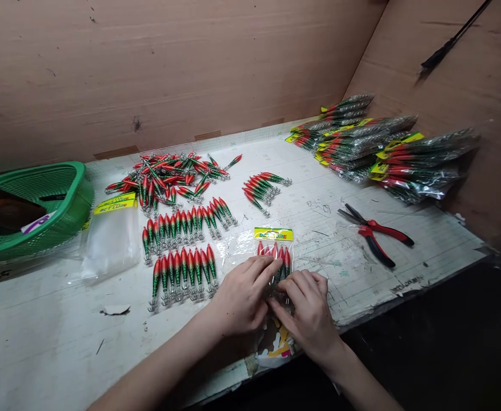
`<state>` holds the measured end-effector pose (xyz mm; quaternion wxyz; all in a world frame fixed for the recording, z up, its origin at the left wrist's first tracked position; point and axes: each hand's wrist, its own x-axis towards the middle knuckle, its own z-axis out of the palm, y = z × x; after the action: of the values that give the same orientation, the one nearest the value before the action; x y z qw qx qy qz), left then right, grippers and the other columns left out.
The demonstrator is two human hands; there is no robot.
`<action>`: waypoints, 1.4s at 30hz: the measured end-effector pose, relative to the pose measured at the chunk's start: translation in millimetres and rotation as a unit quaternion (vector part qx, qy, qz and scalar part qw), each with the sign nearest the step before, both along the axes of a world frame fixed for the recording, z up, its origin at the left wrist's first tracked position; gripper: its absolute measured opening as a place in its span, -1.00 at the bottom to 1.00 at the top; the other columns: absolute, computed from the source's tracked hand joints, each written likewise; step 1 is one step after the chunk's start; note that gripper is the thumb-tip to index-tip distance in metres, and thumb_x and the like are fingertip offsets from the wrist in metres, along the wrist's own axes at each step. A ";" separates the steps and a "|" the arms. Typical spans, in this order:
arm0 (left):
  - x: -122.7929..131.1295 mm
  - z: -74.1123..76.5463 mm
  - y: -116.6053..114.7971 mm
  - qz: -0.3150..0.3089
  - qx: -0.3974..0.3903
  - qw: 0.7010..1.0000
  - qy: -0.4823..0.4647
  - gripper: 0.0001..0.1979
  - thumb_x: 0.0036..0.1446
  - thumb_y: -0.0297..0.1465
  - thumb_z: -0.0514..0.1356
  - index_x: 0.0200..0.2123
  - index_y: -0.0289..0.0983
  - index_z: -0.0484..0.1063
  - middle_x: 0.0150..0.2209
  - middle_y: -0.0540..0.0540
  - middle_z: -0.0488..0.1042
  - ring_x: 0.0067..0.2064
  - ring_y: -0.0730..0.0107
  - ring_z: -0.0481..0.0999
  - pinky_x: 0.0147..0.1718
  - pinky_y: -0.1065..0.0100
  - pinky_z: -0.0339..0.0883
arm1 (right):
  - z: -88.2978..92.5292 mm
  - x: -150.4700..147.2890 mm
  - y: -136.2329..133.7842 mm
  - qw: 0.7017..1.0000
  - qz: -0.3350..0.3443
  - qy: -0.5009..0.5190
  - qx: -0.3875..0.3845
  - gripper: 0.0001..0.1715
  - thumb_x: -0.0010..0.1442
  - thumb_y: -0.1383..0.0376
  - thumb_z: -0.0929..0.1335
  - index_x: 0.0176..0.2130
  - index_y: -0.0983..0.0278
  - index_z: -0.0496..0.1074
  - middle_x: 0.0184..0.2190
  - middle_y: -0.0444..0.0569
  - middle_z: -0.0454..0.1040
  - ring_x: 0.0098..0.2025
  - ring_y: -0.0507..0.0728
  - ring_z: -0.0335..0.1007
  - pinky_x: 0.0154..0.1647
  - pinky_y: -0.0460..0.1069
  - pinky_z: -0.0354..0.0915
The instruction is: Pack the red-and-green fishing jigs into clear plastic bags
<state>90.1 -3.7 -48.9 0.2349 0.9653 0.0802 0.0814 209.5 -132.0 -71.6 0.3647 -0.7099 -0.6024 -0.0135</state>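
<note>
A clear plastic bag point(273, 234) with a yellow header lies at the table's front, several red squid-jig lures showing inside it. My left hand point(244, 294) is closed over the bag's left side, fingers reaching across its lower part. From the right, my right hand point(312, 308) pinches the bag's lower end, with its fingertips close to the left ones. Both hands hide the lures' hooks and the bag's opening. Left of the hands stand two rows of red-and-green squid jigs point(184, 274). A smaller group of jigs point(262, 187) lies beyond the bag.
Loose jigs point(164, 177) are heaped at the back. Flat unfilled bags point(111, 240) lie beside a green basket point(79, 200) on the left. Packed bags point(361, 142) are piled at the back right, and red-handled pliers point(374, 228) rest nearer. The table's front edge runs below my hands.
</note>
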 end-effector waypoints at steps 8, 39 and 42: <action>-2.4 5.0 12.0 -0.052 0.021 0.998 0.021 -0.28 -0.03 -0.43 0.10 0.24 -0.32 0.02 0.19 -0.24 0.26 0.27 0.08 0.13 0.28 -0.04 -0.09 | 3.6 4.6 -3.3 0.999 0.033 -0.009 -0.031 -0.95 0.16 0.40 0.28 -0.31 0.27 0.33 -0.40 -0.08 0.32 -0.28 0.11 0.23 -0.11 0.09 0.05; 4.2 -11.7 18.1 -0.040 0.073 0.996 -0.037 -0.49 0.20 -0.30 0.14 0.17 -0.35 0.16 0.14 -0.31 0.36 0.18 0.15 0.33 0.11 0.12 0.31 | 0.7 7.6 0.2 0.999 0.037 -0.034 -0.016 -0.98 0.17 0.37 0.29 -0.31 0.29 0.31 -0.41 -0.07 0.31 -0.29 0.12 0.25 -0.13 0.08 0.08; 2.9 -8.3 18.0 -0.051 0.072 0.996 -0.032 -0.49 0.20 -0.32 0.15 0.17 -0.38 0.15 0.14 -0.32 0.35 0.20 0.14 0.31 0.13 0.14 0.30 | -0.6 6.9 3.7 0.999 0.031 -0.041 -0.016 -0.97 0.17 0.40 0.27 -0.32 0.30 0.31 -0.43 -0.08 0.30 -0.31 0.12 0.24 -0.15 0.08 0.08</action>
<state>93.0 14.3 -57.2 0.1708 0.9795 0.0167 0.1058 216.4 -128.2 -72.2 0.3291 -0.6951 -0.6388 -0.0214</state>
